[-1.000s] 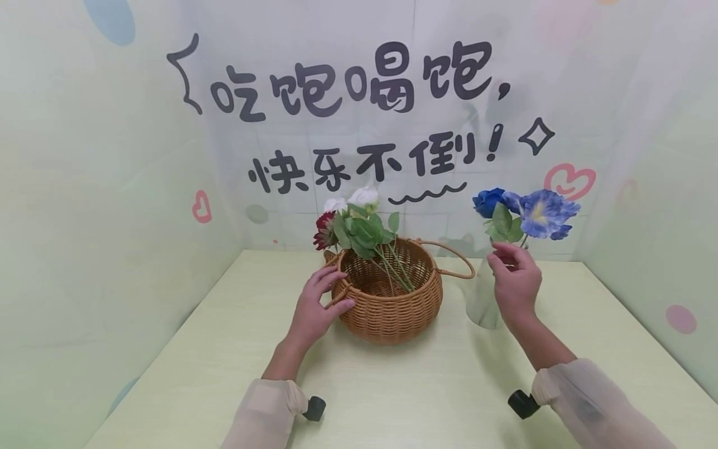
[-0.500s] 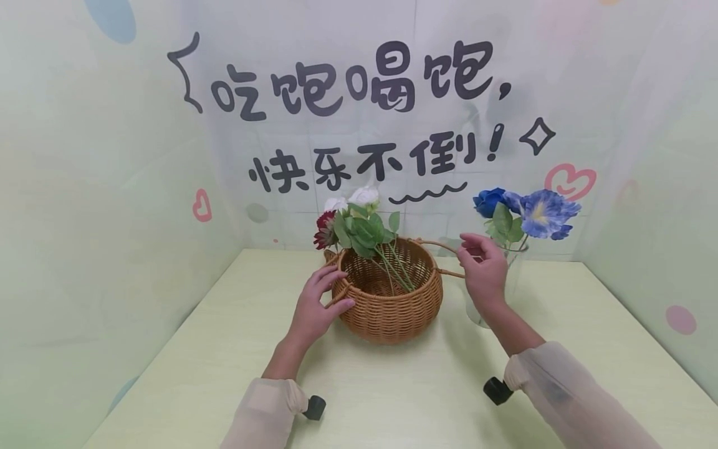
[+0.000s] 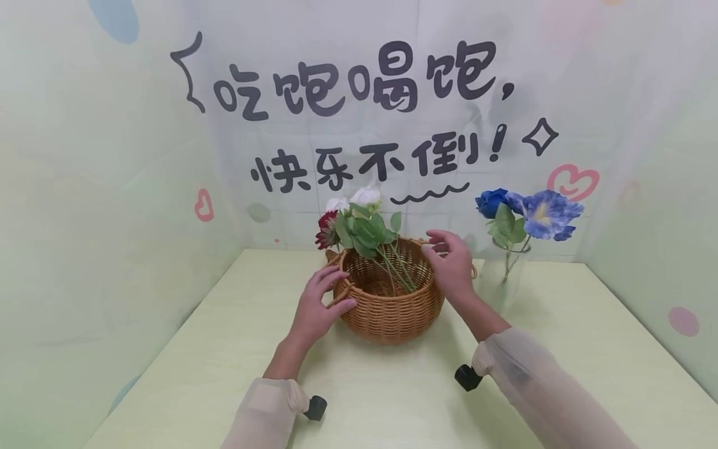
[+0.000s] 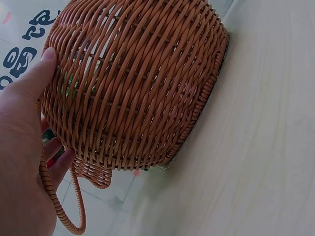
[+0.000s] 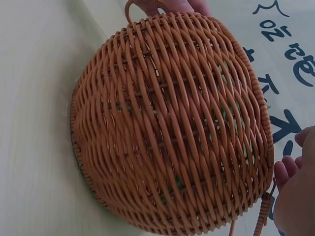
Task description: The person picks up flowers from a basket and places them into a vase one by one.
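Observation:
A brown wicker basket (image 3: pixel 392 318) stands on the table in the head view. My left hand (image 3: pixel 316 308) holds its left side, thumb against the weave and fingers near the rim and left handle (image 4: pixel 51 189). My right hand (image 3: pixel 451 265) is at the right rim, fingers loosely bent and holding nothing; in the right wrist view they are beside the rim, and contact is unclear. White flowers (image 3: pixel 364 196) and a dark red flower (image 3: pixel 326 229) lean out of the basket over its back left rim, their green stems (image 3: pixel 401 268) inside. The right handle is mostly hidden by my right hand.
Right of the basket stands a clear glass vase (image 3: pixel 499 287) holding a blue rose (image 3: pixel 492 202) and a larger blue-violet flower (image 3: pixel 544 214). A printed cloth (image 3: pixel 314 37) with black lettering backs the pale table (image 3: pixel 224 349).
My right hand has moved left from beside the vase, past the basket's right handle, to its right rim. My left hand stays at the basket, and the flowers keep their places.

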Demonstrator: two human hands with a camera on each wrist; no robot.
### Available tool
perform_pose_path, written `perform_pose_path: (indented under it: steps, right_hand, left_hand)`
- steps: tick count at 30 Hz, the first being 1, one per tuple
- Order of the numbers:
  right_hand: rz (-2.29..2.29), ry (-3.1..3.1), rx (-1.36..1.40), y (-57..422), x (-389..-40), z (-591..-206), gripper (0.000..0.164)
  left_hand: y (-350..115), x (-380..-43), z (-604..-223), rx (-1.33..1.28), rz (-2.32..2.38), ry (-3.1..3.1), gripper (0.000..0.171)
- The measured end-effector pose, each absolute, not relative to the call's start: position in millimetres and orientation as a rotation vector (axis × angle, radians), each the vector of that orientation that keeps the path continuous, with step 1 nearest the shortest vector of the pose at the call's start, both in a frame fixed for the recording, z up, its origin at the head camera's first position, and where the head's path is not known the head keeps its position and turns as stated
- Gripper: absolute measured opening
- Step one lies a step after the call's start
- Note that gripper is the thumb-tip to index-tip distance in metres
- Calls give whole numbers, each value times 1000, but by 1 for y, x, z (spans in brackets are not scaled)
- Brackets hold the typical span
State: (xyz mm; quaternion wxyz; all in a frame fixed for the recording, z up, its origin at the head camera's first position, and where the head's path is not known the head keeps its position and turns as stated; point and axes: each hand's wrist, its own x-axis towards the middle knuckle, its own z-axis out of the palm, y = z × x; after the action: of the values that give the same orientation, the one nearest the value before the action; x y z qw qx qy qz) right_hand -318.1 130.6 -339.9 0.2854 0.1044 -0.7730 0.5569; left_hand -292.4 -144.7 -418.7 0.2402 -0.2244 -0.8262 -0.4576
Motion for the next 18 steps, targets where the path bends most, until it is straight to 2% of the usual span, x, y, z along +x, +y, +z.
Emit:
perform_pose_path:
  steps: [18]
  right_hand:
    - [1477, -2255, 316, 100, -340, -316, 32]
  left_hand:
    - [-144, -292, -416, -614, -1243, -2266, 51]
